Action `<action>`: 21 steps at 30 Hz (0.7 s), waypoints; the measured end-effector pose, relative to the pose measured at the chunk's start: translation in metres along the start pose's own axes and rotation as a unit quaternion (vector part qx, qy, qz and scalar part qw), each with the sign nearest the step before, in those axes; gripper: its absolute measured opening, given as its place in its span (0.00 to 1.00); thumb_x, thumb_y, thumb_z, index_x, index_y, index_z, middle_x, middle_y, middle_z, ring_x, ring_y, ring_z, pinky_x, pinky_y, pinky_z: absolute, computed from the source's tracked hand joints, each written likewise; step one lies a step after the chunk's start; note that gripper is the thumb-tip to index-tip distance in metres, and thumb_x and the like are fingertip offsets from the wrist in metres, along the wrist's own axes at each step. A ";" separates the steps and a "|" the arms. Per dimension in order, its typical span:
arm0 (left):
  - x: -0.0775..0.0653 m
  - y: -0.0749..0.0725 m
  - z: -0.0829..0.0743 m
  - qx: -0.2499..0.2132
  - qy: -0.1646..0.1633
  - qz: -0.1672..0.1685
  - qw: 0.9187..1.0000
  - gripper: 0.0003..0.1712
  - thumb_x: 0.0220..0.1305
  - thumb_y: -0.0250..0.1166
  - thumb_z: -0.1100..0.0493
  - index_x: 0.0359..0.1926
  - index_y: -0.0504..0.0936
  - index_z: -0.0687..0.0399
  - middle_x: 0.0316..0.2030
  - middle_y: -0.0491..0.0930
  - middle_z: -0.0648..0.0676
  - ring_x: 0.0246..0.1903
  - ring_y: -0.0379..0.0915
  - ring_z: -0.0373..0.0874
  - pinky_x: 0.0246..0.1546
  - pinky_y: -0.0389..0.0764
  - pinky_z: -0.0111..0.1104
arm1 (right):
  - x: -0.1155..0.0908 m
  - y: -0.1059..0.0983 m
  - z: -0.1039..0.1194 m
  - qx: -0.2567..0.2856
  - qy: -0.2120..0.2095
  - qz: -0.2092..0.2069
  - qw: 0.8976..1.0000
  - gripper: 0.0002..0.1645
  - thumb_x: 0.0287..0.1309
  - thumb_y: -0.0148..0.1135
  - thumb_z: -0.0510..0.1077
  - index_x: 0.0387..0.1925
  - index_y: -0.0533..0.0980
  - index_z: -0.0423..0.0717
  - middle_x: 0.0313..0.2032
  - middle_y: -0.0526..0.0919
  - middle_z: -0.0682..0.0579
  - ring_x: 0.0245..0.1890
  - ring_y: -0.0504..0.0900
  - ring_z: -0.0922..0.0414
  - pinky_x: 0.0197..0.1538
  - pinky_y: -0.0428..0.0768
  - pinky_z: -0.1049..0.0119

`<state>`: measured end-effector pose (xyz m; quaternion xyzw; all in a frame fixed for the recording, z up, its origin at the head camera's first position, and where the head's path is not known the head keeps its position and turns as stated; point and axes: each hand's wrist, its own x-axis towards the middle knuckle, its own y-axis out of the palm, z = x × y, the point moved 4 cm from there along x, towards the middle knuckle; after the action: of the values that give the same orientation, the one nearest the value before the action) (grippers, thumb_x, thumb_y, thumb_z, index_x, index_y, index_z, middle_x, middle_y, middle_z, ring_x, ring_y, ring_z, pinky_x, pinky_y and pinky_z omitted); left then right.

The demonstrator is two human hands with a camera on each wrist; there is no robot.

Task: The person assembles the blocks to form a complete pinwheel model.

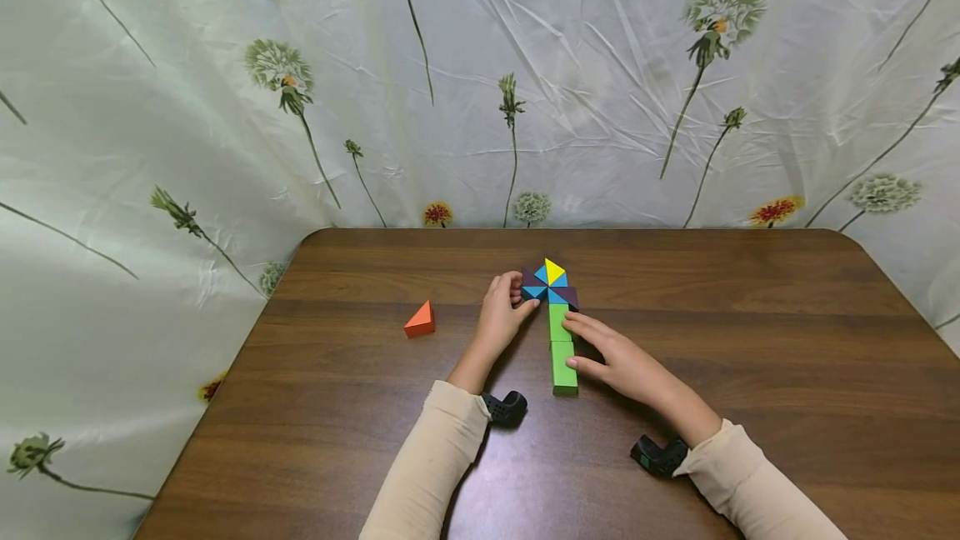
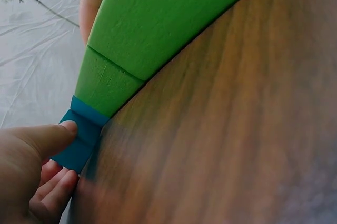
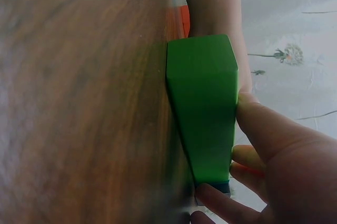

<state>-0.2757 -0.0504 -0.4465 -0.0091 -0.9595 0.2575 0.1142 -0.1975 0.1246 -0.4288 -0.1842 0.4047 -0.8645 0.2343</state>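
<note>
On the brown table several blue and dark purple triangular blocks and a yellow triangular block [image 1: 553, 271] form a pinwheel shape. Two green rectangular blocks [image 1: 563, 363] lie end to end below it, like a stem. My left hand [image 1: 497, 312] is at the pinwheel's left side, its thumb on a blue triangular block [image 2: 79, 142] and its fingers curled by a dark purple triangular block [image 1: 528, 278]. My right hand [image 1: 622, 359] rests along the right side of the green blocks, fingers loosely extended and thumb touching the nearer one.
An orange triangular block [image 1: 421, 320] lies apart on the table [image 1: 330, 407], left of the left hand. Black wrist devices [image 1: 506, 409] sit under both sleeves. A white curtain [image 1: 465, 148] with dandelion prints hangs behind the table's far edge.
</note>
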 end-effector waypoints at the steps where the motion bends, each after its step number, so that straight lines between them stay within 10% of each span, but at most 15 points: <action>1: 0.000 0.000 0.000 0.000 -0.001 0.000 1.000 0.24 0.52 0.67 0.64 0.49 0.70 0.66 0.40 0.69 0.57 0.40 0.70 0.47 0.41 0.74 0.28 | 0.000 0.000 0.000 0.000 0.000 0.000 1.000 0.37 0.58 0.53 0.58 0.64 0.60 0.44 0.64 0.57 0.47 0.63 0.57 0.48 0.58 0.60 0.49; 21: -0.008 -0.022 -0.015 0.063 0.049 -0.005 0.997 0.30 0.54 0.66 0.57 0.56 0.67 0.62 0.48 0.67 0.58 0.46 0.67 0.49 0.47 0.71 0.37 | 0.000 0.000 -0.001 -0.002 0.004 0.001 1.000 0.38 0.58 0.52 0.60 0.64 0.60 0.45 0.64 0.57 0.47 0.62 0.57 0.48 0.57 0.62 0.48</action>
<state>-0.2634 -0.0625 -0.4244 -0.0092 -0.9346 0.3162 0.1624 -0.1980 0.1247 -0.4296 -0.1806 0.4073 -0.8645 0.2326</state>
